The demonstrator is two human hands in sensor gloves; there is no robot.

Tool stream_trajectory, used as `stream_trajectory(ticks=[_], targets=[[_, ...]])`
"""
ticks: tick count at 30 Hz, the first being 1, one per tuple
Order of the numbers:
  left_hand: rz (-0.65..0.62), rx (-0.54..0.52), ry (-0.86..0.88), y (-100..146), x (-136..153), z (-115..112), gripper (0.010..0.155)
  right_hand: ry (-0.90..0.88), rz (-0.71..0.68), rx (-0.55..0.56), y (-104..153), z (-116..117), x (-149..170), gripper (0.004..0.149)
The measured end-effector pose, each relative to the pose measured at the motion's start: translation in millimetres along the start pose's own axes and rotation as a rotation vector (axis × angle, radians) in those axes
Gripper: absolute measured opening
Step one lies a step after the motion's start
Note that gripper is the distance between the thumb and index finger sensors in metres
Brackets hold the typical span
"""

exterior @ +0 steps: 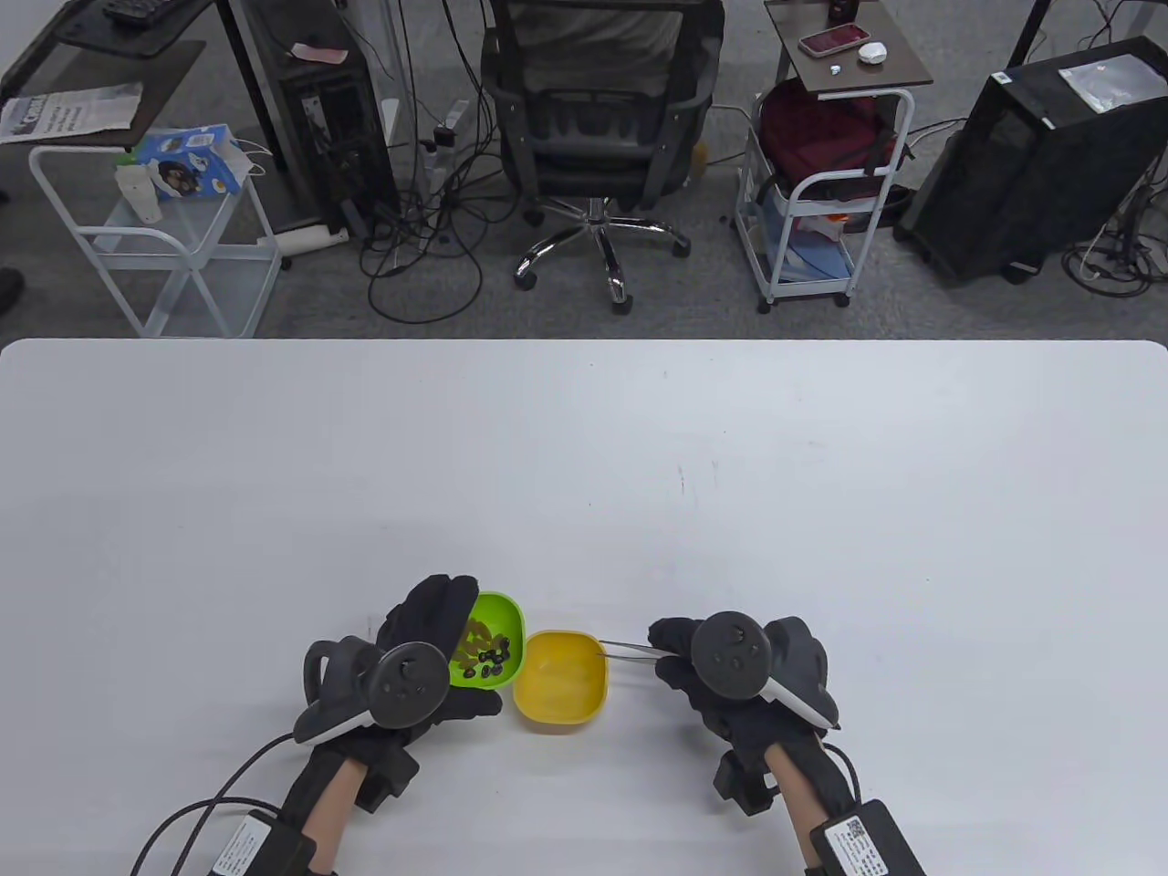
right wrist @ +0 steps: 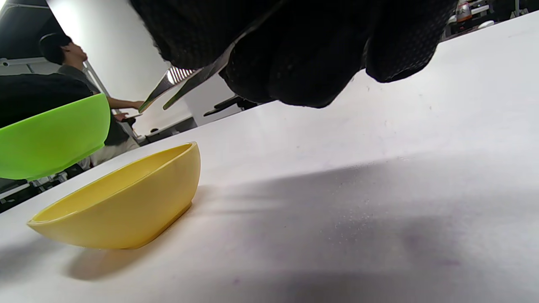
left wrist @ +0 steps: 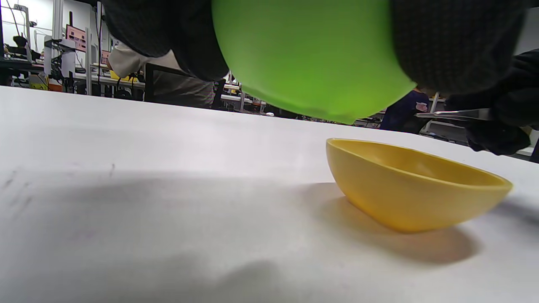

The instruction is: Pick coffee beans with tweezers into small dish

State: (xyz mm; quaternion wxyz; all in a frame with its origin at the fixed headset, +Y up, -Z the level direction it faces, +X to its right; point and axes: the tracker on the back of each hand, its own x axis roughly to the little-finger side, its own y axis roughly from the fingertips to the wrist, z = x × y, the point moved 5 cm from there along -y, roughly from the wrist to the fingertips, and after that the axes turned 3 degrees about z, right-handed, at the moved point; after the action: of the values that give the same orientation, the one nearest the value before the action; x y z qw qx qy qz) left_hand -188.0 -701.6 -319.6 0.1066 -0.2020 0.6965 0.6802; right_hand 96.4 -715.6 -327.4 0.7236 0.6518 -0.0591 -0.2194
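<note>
While the beans [exterior: 484, 650] still sit in the green dish [exterior: 497, 613], nothing shows in the yellow dish [exterior: 559, 680], so I'd call this the start of a pick cycle: reach for a bean, not yet grabbed.

Green dish is held off the bench [exterior: 584, 456] by the left hand [exterior: 415, 652], tilted toward the yellow one; left wrist view shows its underside in the air, with gloved fingers [left wrist: 454, 46] wrapped on both sides. So left fingers are clamped on the dish. Yellow dish rests flat on the bench, just beside and partly under the green rim.

Tweezers [exterior: 625, 647] are in the right hand [exterior: 744, 680], pinched between the fingers [right wrist: 294, 63], tips out over the far right edge of the yellow dish and pointing at the green one. Right wrist view shows the two tips slightly apart with nothing between them, so no bean carried.

Next move, my read:
- carry the tips across the yellow dish and down into the bean pile
- keep the green dish steady, tilt unchanged, or beans slide to the low rim
- single out one dark bean at the pile edge and squeeze across its narrow side
- then lift clear of the rim before swinging back over yellow

Risk: smooth rounded beans likely pop out under too much squeeze.
</note>
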Motion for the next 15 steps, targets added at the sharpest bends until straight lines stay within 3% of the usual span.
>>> stream_trajectory(ticks=[4,15], targets=[[0.0,-0.014,-0.046,7,-3,4,0.114,0.007,-0.011,0.013,0,-1,-4,0.047],[0.026,-0.026,-0.046,8,5,3,0.114,-0.013,-0.078,0.175,4,-20,-27,0.045]])
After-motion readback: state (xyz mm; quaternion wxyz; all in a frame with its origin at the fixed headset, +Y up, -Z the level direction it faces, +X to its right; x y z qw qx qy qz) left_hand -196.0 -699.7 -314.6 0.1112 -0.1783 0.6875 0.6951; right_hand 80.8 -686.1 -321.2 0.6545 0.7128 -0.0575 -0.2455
